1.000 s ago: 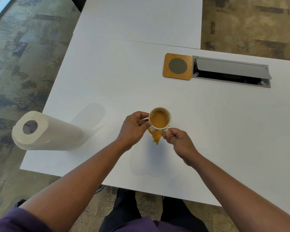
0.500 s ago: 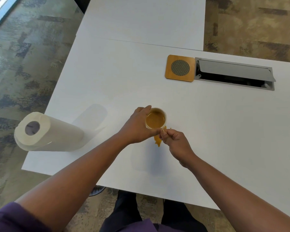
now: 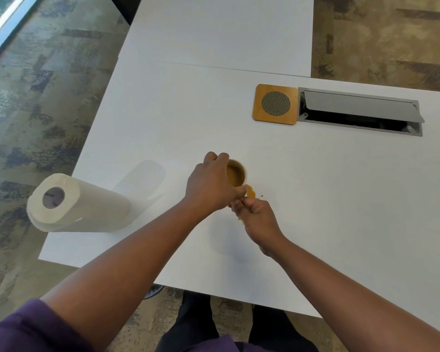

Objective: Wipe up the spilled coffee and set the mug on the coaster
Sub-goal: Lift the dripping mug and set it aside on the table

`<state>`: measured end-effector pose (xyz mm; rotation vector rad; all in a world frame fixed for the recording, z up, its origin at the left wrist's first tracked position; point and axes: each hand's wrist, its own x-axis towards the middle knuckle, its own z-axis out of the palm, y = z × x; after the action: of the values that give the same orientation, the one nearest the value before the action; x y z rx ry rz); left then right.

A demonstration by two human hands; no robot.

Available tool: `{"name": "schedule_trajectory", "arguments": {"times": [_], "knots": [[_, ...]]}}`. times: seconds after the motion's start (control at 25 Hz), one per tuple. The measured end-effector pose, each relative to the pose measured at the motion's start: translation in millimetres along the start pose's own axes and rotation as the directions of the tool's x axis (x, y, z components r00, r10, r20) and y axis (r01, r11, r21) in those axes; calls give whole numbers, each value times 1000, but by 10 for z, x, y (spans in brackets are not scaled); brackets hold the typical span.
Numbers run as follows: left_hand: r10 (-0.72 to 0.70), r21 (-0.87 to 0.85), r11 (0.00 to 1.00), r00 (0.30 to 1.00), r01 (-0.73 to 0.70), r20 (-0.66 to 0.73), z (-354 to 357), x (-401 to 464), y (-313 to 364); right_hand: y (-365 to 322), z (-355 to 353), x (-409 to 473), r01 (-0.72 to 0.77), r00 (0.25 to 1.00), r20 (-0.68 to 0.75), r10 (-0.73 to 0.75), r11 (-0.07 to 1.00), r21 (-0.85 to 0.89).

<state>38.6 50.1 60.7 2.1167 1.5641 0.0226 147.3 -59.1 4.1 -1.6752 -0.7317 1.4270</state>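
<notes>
Left hand (image 3: 211, 184) wraps the mug (image 3: 236, 172) from its left side, grip closed round it. Right hand (image 3: 255, 214) curled at the mug's near edge; what its grip holds cannot be told. Mug, with coffee in it, sits mid-surface (image 3: 341, 199); spilled coffee (image 3: 250, 192) just beside it. Coaster (image 3: 275, 104) well apart, bare. Paper towel roll (image 3: 79, 205) stands to the left.
</notes>
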Motion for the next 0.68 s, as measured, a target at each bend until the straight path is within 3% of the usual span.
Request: {"name": "schedule_trajectory", "arguments": {"times": [0.24, 0.44, 0.56, 0.68], "knots": [[64, 16, 998, 998, -64, -19, -138, 123, -34, -54, -84, 15, 92, 996, 19, -92, 995, 35], [111, 23, 994, 994, -111, 20, -378, 219, -146, -221, -110, 251, 232, 961, -109, -253, 957, -173], [137, 28, 990, 989, -139, 49, -547, 298, -239, -320, 50, 474, 318, 928, -80, -365, 884, -343], [129, 46, 990, 989, -132, 69, -700, 437, -377, -384, 246, 654, 395, 896, -44, -442, 838, -376]]}}
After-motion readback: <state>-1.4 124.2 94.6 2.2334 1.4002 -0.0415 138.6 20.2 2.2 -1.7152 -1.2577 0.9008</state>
